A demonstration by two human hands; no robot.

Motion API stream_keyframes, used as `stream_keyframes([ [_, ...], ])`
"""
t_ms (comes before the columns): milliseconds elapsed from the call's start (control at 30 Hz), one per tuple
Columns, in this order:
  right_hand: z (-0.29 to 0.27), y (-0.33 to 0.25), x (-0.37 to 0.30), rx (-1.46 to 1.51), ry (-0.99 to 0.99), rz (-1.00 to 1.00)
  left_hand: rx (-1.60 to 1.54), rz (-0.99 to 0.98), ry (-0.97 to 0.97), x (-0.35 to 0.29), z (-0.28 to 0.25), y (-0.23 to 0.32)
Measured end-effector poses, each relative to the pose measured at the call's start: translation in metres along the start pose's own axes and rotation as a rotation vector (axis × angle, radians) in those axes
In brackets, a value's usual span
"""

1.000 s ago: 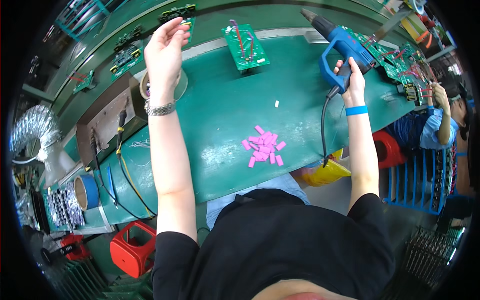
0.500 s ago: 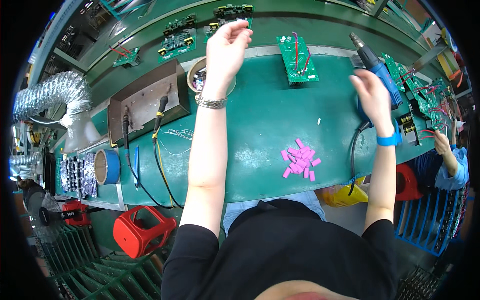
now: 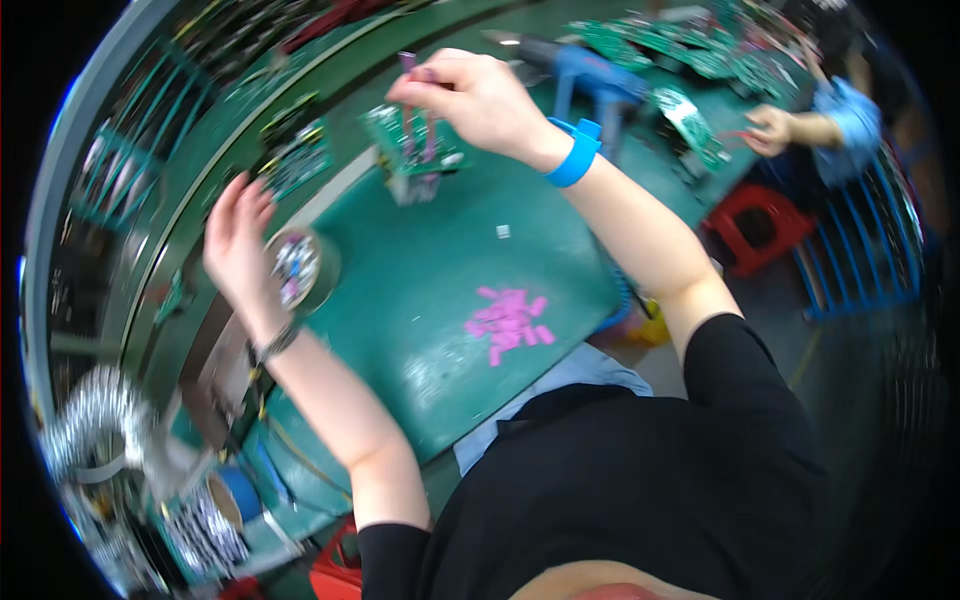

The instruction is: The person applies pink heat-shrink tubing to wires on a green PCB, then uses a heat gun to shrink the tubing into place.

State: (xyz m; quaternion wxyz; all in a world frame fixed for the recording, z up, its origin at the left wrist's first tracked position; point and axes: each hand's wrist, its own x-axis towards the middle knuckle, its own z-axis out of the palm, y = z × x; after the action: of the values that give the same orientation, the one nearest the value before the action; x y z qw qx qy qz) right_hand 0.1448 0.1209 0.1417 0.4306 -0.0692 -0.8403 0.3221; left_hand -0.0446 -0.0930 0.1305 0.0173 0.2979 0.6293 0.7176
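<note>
- A green circuit board sits toward the far side of the table, ahead of the person and raised on a blocky base. Red and purple wires rise from it, their long axis up the frame toward the right hand.
- The right hand is the nearer one, reaching in from the right so that its fingers lie across the wire tops; the board is below and to the left of its palm. Thumb and forefinger are close together at the wires — blur hides whether the grip pinches one, so that cannot be told.
- The left hand is well apart from the board, off to its left, its grip loosely spread and holding nothing visible. Just beside it is a round tub of small parts.
- On the near part of the table lies a loose heap of pink pieces; a small white piece rests between heap and board.
- Beyond the right wrist, in its blue band, lies a blue gun-shaped tool.
- Farther right, more green boards crowd the table — a co-worker's hand is near them, above a red stool.
</note>
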Motion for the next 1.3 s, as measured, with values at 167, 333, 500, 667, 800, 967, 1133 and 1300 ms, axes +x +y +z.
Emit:
stream_keyframes([
  [167, -0.12, -0.057, -0.033, 0.214, -0.138, 0.268, -0.008, -0.012, -0.065, 0.004, -0.003, -0.012],
  [333, -0.22, -0.097, -0.056, -0.416, -0.035, 0.123, 0.027, 0.002, -0.114, 0.001, 0.009, -0.003],
  [500, -0.291, -0.093, -0.049, -0.77, 0.269, 0.158, 0.092, -0.014, -0.142, -0.006, 0.024, -0.003],
  [667, -0.359, -0.036, -0.024, -0.779, 0.413, 0.226, 0.129, -0.02, -0.171, -0.006, 0.021, -0.007],
  [800, -0.411, 0.065, -0.031, -1.137, 0.061, -0.15, 0.139, -0.021, -0.198, -0.01, 0.022, -0.01],
  [967, -0.393, 0.149, -0.08, -1.167, 0.217, 0.155, 0.138, -0.036, -0.196, -0.015, 0.031, -0.005],
  [1133, -0.399, 0.196, -0.122, -1.006, 0.123, 0.836, 0.148, -0.042, -0.205, -0.015, 0.029, -0.01],
  [1300, -0.435, 0.231, -0.169, -0.685, 0.209, 0.837, 0.152, -0.042, -0.234, -0.011, 0.038, -0.009],
])
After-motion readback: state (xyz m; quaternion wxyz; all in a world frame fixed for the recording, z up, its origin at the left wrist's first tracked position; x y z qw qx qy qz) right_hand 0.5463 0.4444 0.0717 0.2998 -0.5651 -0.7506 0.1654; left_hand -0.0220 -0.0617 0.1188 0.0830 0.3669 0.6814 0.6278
